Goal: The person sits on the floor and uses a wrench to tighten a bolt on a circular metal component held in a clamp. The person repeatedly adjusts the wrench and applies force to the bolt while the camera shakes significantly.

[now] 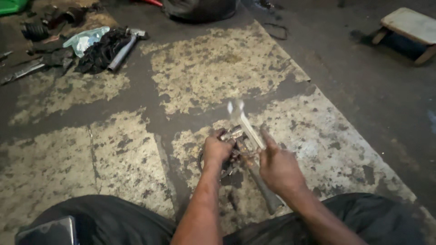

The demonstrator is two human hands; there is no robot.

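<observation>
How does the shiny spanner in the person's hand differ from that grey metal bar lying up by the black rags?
The spanner is bright and flat, held up off the floor by the right hand; the grey bar is dull, round and lies on the floor against the black rags. The spanner is blurred, while the bar is sharp. The spanner is at the person's knees; the bar is far off. Both look like metal.

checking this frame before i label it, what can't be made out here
Head view only:
- Wrench: its upper end is motion-blurred, so the jaw shape is unclear.
- Metal part: mostly hidden behind the left hand and right hand; its kind is unclear.
- Dark bag: cut off by the top edge.
- Tool pile: too small and dark to sort.
</observation>
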